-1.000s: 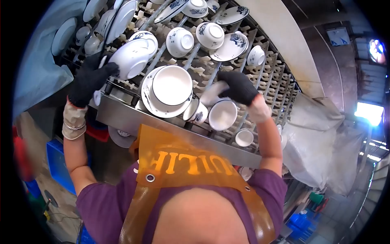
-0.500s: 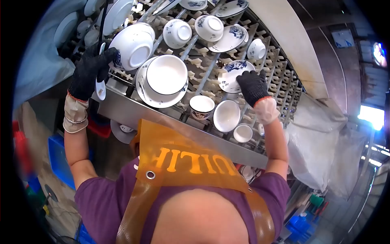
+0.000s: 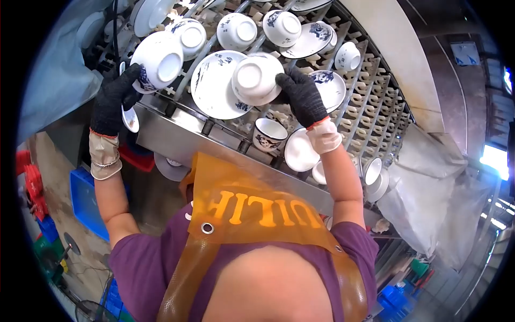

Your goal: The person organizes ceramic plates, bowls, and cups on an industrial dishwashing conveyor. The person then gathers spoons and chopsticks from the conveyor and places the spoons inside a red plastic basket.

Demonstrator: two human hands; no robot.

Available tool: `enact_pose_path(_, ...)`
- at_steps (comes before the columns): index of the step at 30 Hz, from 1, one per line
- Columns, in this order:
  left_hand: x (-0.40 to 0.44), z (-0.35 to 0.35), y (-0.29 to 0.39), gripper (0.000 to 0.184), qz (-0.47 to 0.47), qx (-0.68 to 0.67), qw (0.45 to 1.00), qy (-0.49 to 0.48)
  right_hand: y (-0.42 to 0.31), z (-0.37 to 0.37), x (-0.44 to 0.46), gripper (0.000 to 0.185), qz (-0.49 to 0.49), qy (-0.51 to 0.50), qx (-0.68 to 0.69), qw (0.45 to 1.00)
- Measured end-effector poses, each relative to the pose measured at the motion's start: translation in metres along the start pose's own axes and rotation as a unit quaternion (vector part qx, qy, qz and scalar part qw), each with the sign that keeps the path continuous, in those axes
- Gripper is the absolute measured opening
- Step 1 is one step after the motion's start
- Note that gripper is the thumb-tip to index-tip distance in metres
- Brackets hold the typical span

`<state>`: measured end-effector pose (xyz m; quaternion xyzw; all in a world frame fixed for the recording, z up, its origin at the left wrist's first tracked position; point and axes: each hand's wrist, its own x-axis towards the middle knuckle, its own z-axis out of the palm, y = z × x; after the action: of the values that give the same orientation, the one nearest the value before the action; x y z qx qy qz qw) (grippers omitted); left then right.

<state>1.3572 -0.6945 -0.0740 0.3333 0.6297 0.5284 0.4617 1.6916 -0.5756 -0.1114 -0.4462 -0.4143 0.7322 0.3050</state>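
My left hand [image 3: 113,102], in a black glove, grips the edge of a large white bowl [image 3: 159,60] with blue patterning, its foot facing me. A narrow-looking white piece of crockery [image 3: 130,119] shows below those fingers; its kind is unclear. In my right hand [image 3: 304,98], also black-gloved, is a white bowl [image 3: 251,75], tilted with its foot up. That bowl overlaps a patterned plate [image 3: 212,80] on the rack. Right of this hand lies another patterned plate [image 3: 331,88], partly hidden. A cup [image 3: 269,134] stands below it, beside a partly hidden white bowl [image 3: 300,153].
The pegged rack [image 3: 370,102] carries several more bowls and plates toward its far side. A metal ledge [image 3: 177,139] runs along its near edge. Plastic sheeting hangs at left [image 3: 59,80] and right [image 3: 416,182]. A blue bin [image 3: 86,198] stands low at left.
My right hand has left the patterned plate, moved left and lifted a bowl from the larger plate. My left hand has drawn its bowl leftward, revealing another bowl behind.
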Motion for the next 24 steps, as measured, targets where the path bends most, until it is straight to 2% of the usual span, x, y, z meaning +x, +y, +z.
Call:
enact_pose_path(1, 0.002, 0.002, 0.001, 0.02, 0.003, 0.0, 1.0, -0.004, 0.013, -0.019, 0.008, 0.028, -0.001, -0.01, -0.116, 0.993)
enact_pose_path(2, 0.003, 0.004, 0.003, 0.024, 0.004, 0.009, 1.0, 0.0, 0.022, -0.017, 0.01, 0.028, -0.03, 0.046, -0.288, 0.956)
enact_pose_path(3, 0.003, 0.005, 0.002, 0.028, 0.004, 0.016, 1.0, 0.007, 0.027, -0.019, 0.003, 0.028, -0.106, 0.063, -0.426, 0.896)
enact_pose_path(4, 0.002, 0.006, 0.002, 0.028, 0.003, 0.016, 1.0, 0.006, 0.027, -0.011, -0.009, 0.029, -0.175, 0.079, -0.551, 0.812)
enact_pose_path(5, 0.002, 0.008, 0.002, 0.024, 0.012, 0.005, 1.0, 0.0, 0.033, 0.0, -0.01, 0.028, -0.273, 0.123, -0.579, 0.758)
enact_pose_path(6, 0.003, 0.011, 0.002, 0.02, 0.021, -0.005, 1.0, -0.007, 0.031, 0.007, -0.01, 0.024, -0.329, 0.123, -0.575, 0.738)
enact_pose_path(8, 0.011, 0.018, -0.006, 0.017, -0.003, -0.063, 0.998, -0.015, 0.007, 0.036, -0.004, 0.023, -0.357, 0.109, -0.597, 0.71)
enact_pose_path(10, 0.011, 0.035, -0.002, 0.016, 0.025, -0.035, 0.999, -0.026, 0.001, 0.045, 0.04, 0.024, -0.523, 0.053, -0.556, 0.644)
enact_pose_path(12, 0.007, 0.053, 0.006, 0.017, 0.037, -0.01, 0.999, -0.027, -0.001, 0.061, 0.069, 0.028, -0.452, -0.019, -0.576, 0.68)
enact_pose_path(14, 0.008, 0.055, 0.005, 0.018, 0.089, 0.077, 0.992, -0.043, 0.006, 0.064, 0.102, 0.039, -0.348, -0.146, -0.64, 0.669)
enact_pose_path(15, 0.015, 0.041, -0.009, 0.02, 0.193, 0.126, 0.969, -0.093, 0.012, 0.065, 0.106, 0.042, -0.367, -0.155, -0.628, 0.668)
enact_pose_path(16, 0.0, 0.056, 0.011, 0.02, 0.069, 0.059, 0.995, -0.043, 0.014, 0.068, 0.111, 0.045, -0.385, -0.166, -0.616, 0.667)
enact_pose_path(17, 0.0, 0.051, 0.005, 0.023, 0.084, 0.053, 0.995, -0.019, 0.007, 0.078, 0.106, 0.039, -0.373, -0.238, -0.57, 0.693)
enact_pose_path(18, 0.002, 0.039, -0.005, 0.026, 0.095, 0.048, 0.994, 0.004, 0.009, 0.076, 0.092, 0.029, -0.403, -0.245, -0.508, 0.721)
enact_pose_path(20, -0.004, 0.018, -0.009, 0.031, 0.035, -0.077, 0.996, 0.015, -0.009, 0.079, 0.033, 0.032, -0.378, -0.131, -0.584, 0.706)
enact_pose_path(22, -0.018, 0.02, 0.001, 0.027, 0.055, -0.113, 0.991, 0.035, -0.03, 0.053, -0.013, 0.029, -0.364, -0.026, -0.556, 0.747)
enact_pose_path(23, -0.02, 0.012, -0.004, 0.027, 0.046, -0.109, 0.992, 0.038, -0.041, 0.031, -0.032, 0.028, -0.395, 0.062, -0.547, 0.735)
enact_pose_path(24, -0.023, 0.004, -0.009, 0.027, 0.037, -0.106, 0.993, 0.044, -0.049, 0.001, -0.046, 0.029, -0.424, 0.122, -0.466, 0.767)
